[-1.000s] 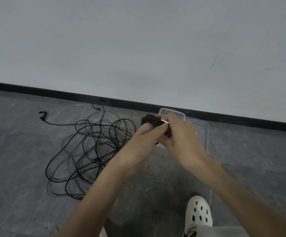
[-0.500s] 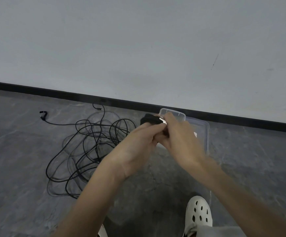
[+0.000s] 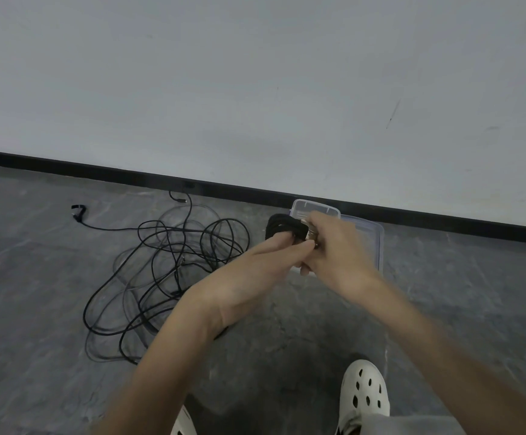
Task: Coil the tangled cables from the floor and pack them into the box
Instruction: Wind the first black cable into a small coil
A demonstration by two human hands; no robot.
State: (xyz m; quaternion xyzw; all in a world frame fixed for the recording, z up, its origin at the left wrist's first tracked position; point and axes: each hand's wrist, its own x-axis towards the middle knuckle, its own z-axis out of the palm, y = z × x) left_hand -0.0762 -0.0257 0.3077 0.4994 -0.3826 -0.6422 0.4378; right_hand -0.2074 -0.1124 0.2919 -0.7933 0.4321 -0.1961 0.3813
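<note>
A small black coiled cable (image 3: 282, 227) is held up in front of me over the near left corner of the clear plastic box (image 3: 378, 243). My left hand (image 3: 255, 271) grips the coil from below, fingers curled into it. My right hand (image 3: 337, 246) pinches the cable's metal plug end against the coil. A large tangle of black cables (image 3: 167, 271) lies on the grey floor to the left, with one plug end (image 3: 78, 211) stretched out at far left.
The box stands against the black skirting board (image 3: 129, 177) below a pale wall. My white perforated shoes (image 3: 365, 394) are at the bottom of the view. Grey stone floor (image 3: 459, 293) spreads to the right of the box.
Both hands with the coil have stayed in nearly the same place; the right hand's fingers have shifted slightly on the plug end. The floor tangle has not moved.
</note>
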